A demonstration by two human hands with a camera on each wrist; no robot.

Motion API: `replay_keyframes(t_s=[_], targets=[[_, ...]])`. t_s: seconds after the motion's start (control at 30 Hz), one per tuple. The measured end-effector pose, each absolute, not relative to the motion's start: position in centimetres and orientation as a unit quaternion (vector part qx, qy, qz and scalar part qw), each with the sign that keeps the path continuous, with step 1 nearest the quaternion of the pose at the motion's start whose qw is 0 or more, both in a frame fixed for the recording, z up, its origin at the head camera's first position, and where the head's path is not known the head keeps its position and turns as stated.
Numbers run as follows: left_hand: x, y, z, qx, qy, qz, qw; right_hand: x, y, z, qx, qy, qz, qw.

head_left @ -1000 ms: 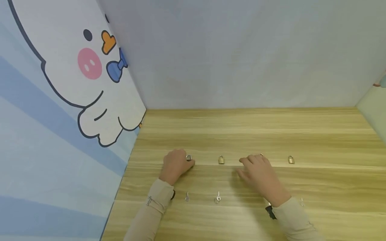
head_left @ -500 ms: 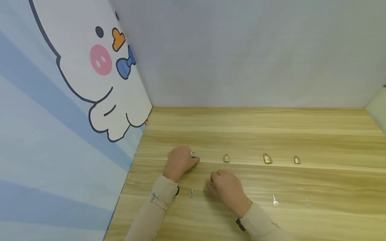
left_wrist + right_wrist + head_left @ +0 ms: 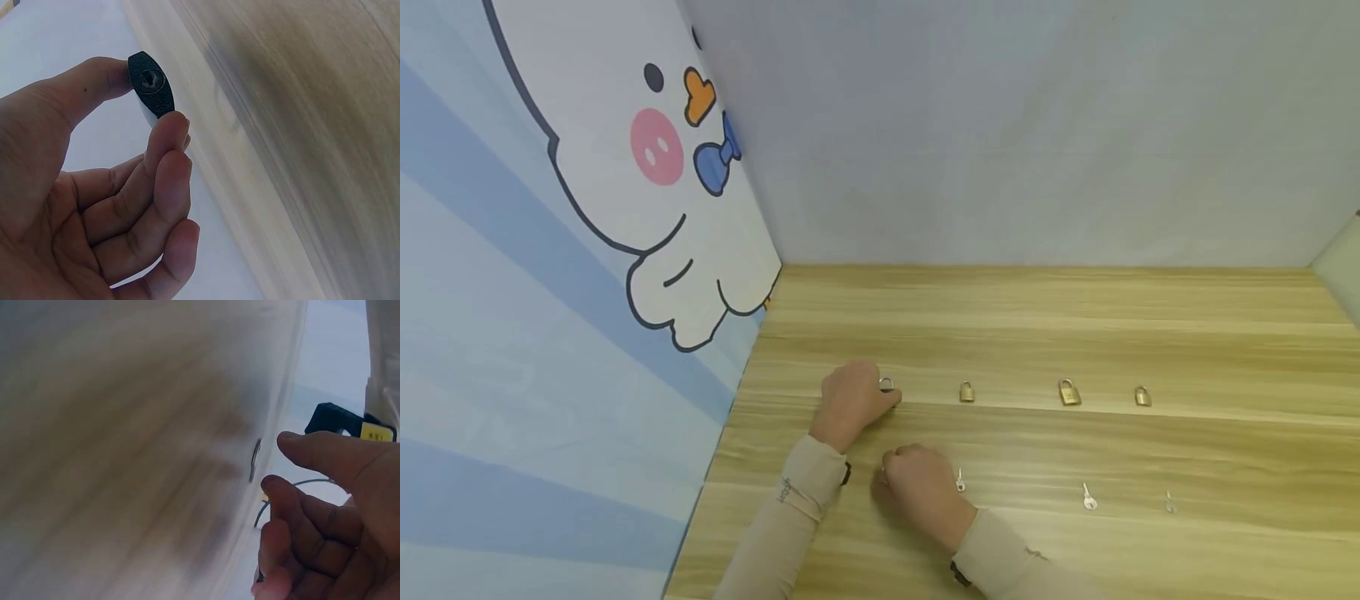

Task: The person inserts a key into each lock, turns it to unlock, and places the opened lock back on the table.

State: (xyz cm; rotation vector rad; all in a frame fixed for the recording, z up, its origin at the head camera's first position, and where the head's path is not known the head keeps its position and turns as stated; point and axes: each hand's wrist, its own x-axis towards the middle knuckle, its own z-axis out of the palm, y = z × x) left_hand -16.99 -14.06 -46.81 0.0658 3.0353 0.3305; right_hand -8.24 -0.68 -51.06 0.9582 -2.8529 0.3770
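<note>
My left hand (image 3: 852, 404) pinches a padlock (image 3: 150, 84) between thumb and index finger. In the left wrist view its dark underside with the keyhole faces the camera; in the head view the shackle (image 3: 887, 383) shows beyond the fingers. My right hand (image 3: 925, 492) is low over the table, close to a small key (image 3: 255, 460). Its thumb and index finger are apart beside the key, which lies flat on the wood. From above, the right hand hides most of that key.
Three brass padlocks, left (image 3: 967, 392), middle (image 3: 1070, 392) and right (image 3: 1142, 397), lie in a row across the wooden table (image 3: 1037, 325). Nearer are three keys: one by the right hand (image 3: 960, 481), another (image 3: 1089, 497), and a small one (image 3: 1169, 502). A cartoon-printed wall (image 3: 602, 167) borders the left.
My right hand has moved left and nearer the body, from beside the padlock row to the leftmost key. The left hand keeps hold of its padlock. The head view has shifted slightly.
</note>
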Motion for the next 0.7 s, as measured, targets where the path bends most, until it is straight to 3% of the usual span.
replay_keyframes(t_s=[0.33, 0.7], targets=[[-17.3, -14.1, -47.3, 0.027, 0.993, 0.109, 0.041, -7.7, -1.7, -50.5, 0.306, -0.95, 0.058, 0.014], [-17.4, -14.1, -47.3, 0.033, 0.991, 0.125, 0.043, -8.0, -2.1, -50.6, 0.289, -0.951, 0.078, -0.074]])
